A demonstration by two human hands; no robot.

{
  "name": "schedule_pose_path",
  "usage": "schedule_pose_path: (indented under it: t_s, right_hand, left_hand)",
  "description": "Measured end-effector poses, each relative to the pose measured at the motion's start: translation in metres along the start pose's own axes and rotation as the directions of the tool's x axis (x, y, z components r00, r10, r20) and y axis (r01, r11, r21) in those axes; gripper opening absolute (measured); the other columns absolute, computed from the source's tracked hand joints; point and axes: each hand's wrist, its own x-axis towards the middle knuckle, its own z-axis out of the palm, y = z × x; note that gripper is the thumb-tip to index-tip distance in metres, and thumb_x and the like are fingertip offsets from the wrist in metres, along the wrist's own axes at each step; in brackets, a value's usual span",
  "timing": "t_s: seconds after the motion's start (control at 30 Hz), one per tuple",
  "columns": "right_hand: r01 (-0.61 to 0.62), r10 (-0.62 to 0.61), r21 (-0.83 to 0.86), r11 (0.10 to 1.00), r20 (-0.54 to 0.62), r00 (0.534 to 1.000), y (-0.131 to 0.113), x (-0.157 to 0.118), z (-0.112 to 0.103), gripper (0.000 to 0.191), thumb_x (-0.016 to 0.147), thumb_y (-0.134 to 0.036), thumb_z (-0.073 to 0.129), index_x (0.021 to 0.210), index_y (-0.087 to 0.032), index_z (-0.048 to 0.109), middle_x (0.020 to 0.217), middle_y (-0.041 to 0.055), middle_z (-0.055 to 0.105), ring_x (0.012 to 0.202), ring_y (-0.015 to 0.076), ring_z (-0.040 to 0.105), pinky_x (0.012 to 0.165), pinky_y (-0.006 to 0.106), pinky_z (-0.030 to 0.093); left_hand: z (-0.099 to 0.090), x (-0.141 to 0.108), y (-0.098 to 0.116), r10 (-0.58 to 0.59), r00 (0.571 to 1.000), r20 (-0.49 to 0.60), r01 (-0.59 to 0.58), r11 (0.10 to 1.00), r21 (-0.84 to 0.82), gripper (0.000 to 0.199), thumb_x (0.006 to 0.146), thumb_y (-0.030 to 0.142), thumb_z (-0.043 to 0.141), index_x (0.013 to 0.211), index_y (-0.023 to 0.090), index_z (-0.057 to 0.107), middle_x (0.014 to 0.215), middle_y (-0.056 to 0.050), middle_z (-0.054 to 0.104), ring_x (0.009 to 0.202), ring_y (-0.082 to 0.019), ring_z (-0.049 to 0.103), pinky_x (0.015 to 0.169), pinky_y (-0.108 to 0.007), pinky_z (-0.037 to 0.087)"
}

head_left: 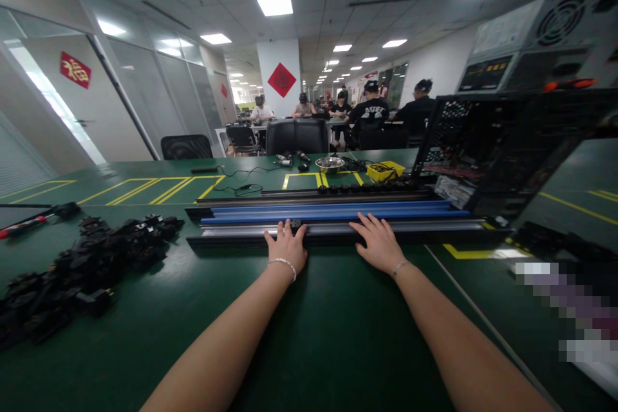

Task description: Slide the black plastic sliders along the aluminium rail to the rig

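Note:
My left hand [286, 248] rests with spread fingers on the front edge of a long black rail [241, 241] with a silvery inner strip. A small black part [295, 224] sits on the strip between its thumb and fingers. Farther right, my right hand [379, 243] lies on the same rail, fingers apart and nothing held. Behind the silvery strip run blue strips [328, 209], parallel to it, and behind those a darker rail with a row of small black parts [357, 188].
Black parts [96, 264] are heaped at the left, near a red-handled tool [22, 228]. An open computer case [502, 141] stands at the right. Farther back are a metal bowl [329, 164], a yellow tray [385, 171] and cables. Several people sit in the background.

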Motion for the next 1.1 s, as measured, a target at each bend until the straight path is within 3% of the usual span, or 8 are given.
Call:
schedule_pose_path:
  t_s: [0.67,1.1]
  right_hand:
    - [-0.002,0.002,-0.006,1.0,0.01,1.0,0.001,0.0,-0.001,0.05,0.076,-0.029,0.045,0.126,-0.029,0.046,0.142,0.0019,0.032,0.13,0.0236,0.025,0.106,0.046,0.016]
    - [0.007,-0.007,-0.009,1.0,-0.016,1.0,0.002,0.0,0.001,0.05,0.075,-0.028,0.046,0.125,-0.028,0.047,0.141,0.003,0.033,0.13,0.0239,0.026,0.105,0.046,0.017]
  left_hand:
    - [-0.001,-0.006,-0.05,-0.07,0.997,-0.03,0.071,0.996,0.06,0.057,0.075,0.032,0.046,0.13,0.037,0.033,0.142,-0.01,0.031,0.131,-0.032,0.023,0.098,-0.062,0.018]
    - [0.004,-0.006,-0.068,-0.081,0.995,-0.051,0.085,0.993,0.084,0.057,0.075,0.034,0.046,0.13,0.037,0.033,0.141,-0.011,0.033,0.13,-0.032,0.025,0.096,-0.064,0.018]
